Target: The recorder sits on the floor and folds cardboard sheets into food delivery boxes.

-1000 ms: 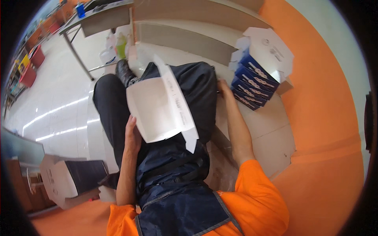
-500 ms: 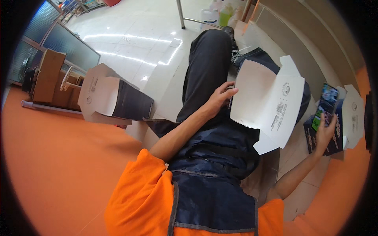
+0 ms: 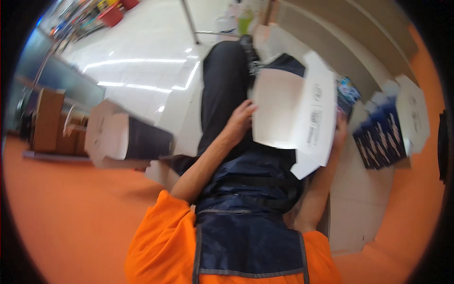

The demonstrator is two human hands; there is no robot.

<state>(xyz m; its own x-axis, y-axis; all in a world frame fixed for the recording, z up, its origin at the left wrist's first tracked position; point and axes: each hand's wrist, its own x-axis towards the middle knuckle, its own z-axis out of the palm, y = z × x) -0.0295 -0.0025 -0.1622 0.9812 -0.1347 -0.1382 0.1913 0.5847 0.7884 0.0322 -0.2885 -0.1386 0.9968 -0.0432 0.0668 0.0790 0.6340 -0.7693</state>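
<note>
An open cardboard box point(image 3: 278, 111), white inside, rests on my lap with its wide flap point(image 3: 318, 111) standing out to the right. My left hand point(image 3: 242, 122) grips the box's left side, fingers curled at the edge. On the far side of the flap, my right hand point(image 3: 340, 128) is blurred and partly hidden. It holds a flat, dark rectangular thing with a colourful face point(image 3: 348, 91); its exact kind is unclear. Further right stand dark printed boxes point(image 3: 380, 137) with a pale flap raised.
Another open dark box point(image 3: 149, 138) with a pale flap lies left of my legs. Brown cartons point(image 3: 48, 116) stand farther left. A metal leg point(image 3: 190, 21) and bottles point(image 3: 245, 22) are ahead, beside a step point(image 3: 326, 40). Red buckets point(image 3: 111, 15) sit far left.
My right hand has brought the dark colourful thing leftward, from in front of the right-hand boxes to behind the flap. My left hand keeps its hold on the box. The whole view has shifted.
</note>
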